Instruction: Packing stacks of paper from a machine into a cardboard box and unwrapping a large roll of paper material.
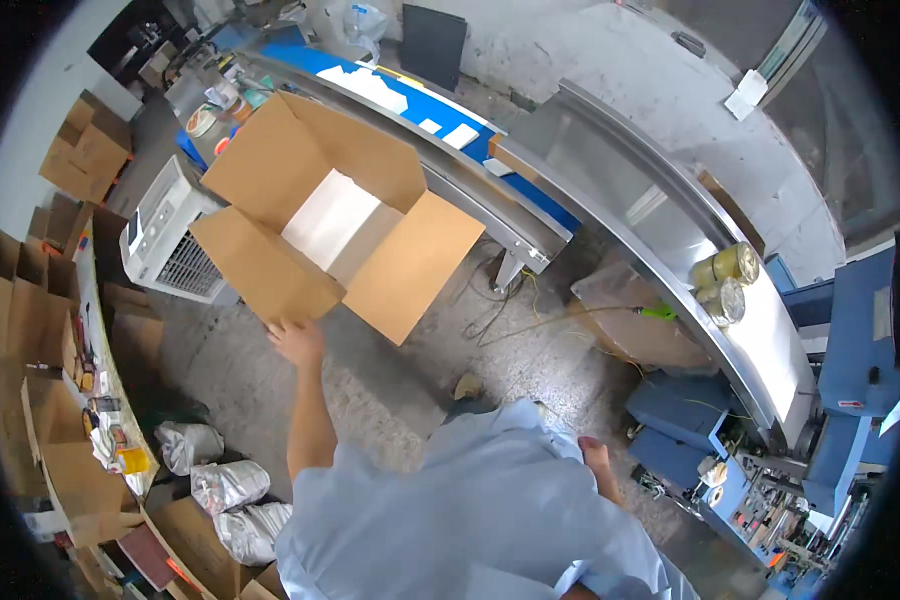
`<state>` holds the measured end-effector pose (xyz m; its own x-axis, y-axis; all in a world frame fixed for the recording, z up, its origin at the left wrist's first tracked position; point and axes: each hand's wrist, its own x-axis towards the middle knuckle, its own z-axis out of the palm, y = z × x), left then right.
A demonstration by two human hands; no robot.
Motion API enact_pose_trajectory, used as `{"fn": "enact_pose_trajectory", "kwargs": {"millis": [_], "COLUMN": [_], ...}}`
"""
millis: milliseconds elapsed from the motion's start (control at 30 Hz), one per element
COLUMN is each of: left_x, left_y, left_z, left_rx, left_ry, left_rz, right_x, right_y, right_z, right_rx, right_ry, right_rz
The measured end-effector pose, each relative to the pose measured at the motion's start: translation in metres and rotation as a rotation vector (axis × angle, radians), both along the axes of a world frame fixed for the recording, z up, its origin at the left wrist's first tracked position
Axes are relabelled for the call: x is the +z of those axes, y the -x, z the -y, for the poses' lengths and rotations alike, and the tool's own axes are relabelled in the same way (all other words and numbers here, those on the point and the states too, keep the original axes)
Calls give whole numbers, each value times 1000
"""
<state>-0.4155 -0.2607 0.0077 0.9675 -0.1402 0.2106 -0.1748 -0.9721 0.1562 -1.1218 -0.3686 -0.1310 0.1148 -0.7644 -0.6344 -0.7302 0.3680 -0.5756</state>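
An open cardboard box [410, 280] stands ahead of me and to the left, its flaps folded outward. Inside lies something flat and white [332, 215]. My left hand [297, 342] is at the edge of the near left flap, its fingers apart and touching the cardboard. It does not visibly grip the flap. My right hand [595, 455] hangs low beside my body, away from the box and touching nothing I can see. Its fingers are small and partly hidden, so their pose is unclear.
A conveyor with a blue belt [310, 60] runs behind the box, meeting a metal chute [620, 150] with two rolls of tape [722, 283]. A white air cooler [170, 235] stands left. Silvery bags [232, 487] lie near the left bench; blue machinery [850, 330] stands right.
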Motion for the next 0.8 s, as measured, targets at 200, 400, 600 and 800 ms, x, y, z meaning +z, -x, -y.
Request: {"fn": "enact_pose_trajectory", "kwargs": {"millis": [200, 400, 600, 800], "left_x": [77, 82, 15, -10], "left_y": [13, 29, 118, 269], "left_z": [68, 178, 250, 258], "left_rx": [-244, -754, -971, -1395], "left_ry": [-18, 274, 833, 512], "left_rz": [118, -19, -1016, -1304], "right_x": [31, 32, 51, 100], "right_y": [-40, -35, -36, -53], "right_z": [6, -19, -56, -51], "right_rx": [-363, -500, -516, -751], "right_ry": [-186, -121, 36, 145], "right_rz": [197, 150, -107, -24]}}
